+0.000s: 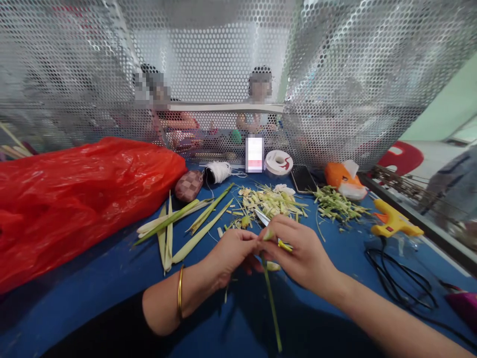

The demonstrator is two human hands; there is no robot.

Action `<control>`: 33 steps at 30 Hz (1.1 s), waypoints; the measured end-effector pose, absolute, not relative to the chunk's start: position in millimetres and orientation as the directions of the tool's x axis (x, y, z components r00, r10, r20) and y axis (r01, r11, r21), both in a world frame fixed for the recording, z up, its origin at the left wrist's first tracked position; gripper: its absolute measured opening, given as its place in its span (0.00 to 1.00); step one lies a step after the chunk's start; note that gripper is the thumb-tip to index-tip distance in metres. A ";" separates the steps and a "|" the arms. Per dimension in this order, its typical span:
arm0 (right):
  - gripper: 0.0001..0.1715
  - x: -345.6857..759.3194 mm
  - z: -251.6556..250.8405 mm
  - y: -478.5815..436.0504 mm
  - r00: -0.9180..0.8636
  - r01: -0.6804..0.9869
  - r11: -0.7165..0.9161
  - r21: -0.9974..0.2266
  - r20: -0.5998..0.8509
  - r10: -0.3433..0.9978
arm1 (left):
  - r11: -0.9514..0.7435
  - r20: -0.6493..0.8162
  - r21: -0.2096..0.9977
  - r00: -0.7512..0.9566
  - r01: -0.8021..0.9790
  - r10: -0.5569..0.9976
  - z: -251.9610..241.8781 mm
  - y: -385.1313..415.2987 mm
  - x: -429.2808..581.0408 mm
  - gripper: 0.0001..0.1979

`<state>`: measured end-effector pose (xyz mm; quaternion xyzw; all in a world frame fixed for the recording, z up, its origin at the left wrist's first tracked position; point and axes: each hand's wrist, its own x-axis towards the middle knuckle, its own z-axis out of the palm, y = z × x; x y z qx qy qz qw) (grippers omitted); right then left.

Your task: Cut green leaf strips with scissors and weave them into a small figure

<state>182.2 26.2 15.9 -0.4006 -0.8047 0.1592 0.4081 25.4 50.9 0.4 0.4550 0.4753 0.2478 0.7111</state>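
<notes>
In the head view, the green stem (273, 303) is at the meeting place of the two hands, in front of the person, and its long axis runs from the fingertips down toward the body, leaning slightly to the right. The left hand (234, 251) and the right hand (298, 253) touch each other, the fingers of both being pinched together at the upper end of the stem, so neither is clearly nearer. A pale leaf piece (268, 234) shows between the right fingers. The scissors (262, 217) are just beyond and partly under the right hand; whether this hand also holds them, one cannot tell. Farther away, leaf scraps (274, 201) cover the blue counter (112, 303), long leaf strips (201, 241) lie on the left, and the yellow glue gun (395, 221) with its black cable (398, 286) occupies the right side. The lower part of the stem hangs unobstructed.
</notes>
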 end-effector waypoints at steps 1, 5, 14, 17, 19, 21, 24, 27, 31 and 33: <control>0.10 181.1 16.1 23.7 -0.429 0.550 0.713 -0.434 0.586 0.687 | 0.483 -0.452 0.875 0.395 0.022 0.800 0.1 52.3 24.8 0.13; 0.15 175.9 15.0 16.4 -0.710 0.547 0.829 0.119 0.591 0.384 | 0.536 -0.455 0.828 0.365 -0.161 0.812 1.2 59.3 20.2 0.12; 0.18 176.2 -1.4 19.9 -0.859 0.480 0.767 0.425 0.403 0.314 | 0.622 -0.480 0.711 0.421 -0.328 0.770 15.0 64.3 18.7 0.08; 0.18 176.5 -3.2 21.1 -0.855 0.476 0.787 0.393 0.417 0.309 | 0.671 -0.535 0.657 0.414 -0.344 0.736 19.1 65.9 17.8 0.11; 0.16 175.9 -2.3 20.2 -0.820 0.498 0.814 0.298 0.467 0.330 | 0.675 -0.545 0.648 0.405 -0.354 0.735 20.9 66.2 16.6 0.11; 0.14 174.3 -1.2 18.0 -0.770 0.521 0.827 0.209 0.533 0.350 | 0.656 -0.522 0.659 0.403 -0.368 0.751 21.2 64.8 16.5 0.10; 0.15 169.6 -2.6 14.7 -0.766 0.532 0.816 0.227 0.540 0.349 | 0.630 -0.489 0.665 0.404 -0.401 0.773 17.7 59.9 20.3 0.08; 0.17 164.0 -8.5 13.1 -0.815 0.516 0.800 0.306 0.462 0.350 | 0.621 -0.485 0.664 0.392 -0.417 0.782 9.7 54.3 26.5 0.08; 0.15 161.2 -15.0 12.0 -0.810 0.514 0.803 0.301 0.478 0.340 | 0.589 -0.449 0.693 0.390 -0.416 0.804 -1.3 49.7 30.8 0.06; 0.15 162.7 -14.1 11.8 -0.762 0.527 0.816 0.239 0.558 0.329 | 0.566 -0.423 0.712 0.390 -0.416 0.818 -3.5 49.0 30.9 0.06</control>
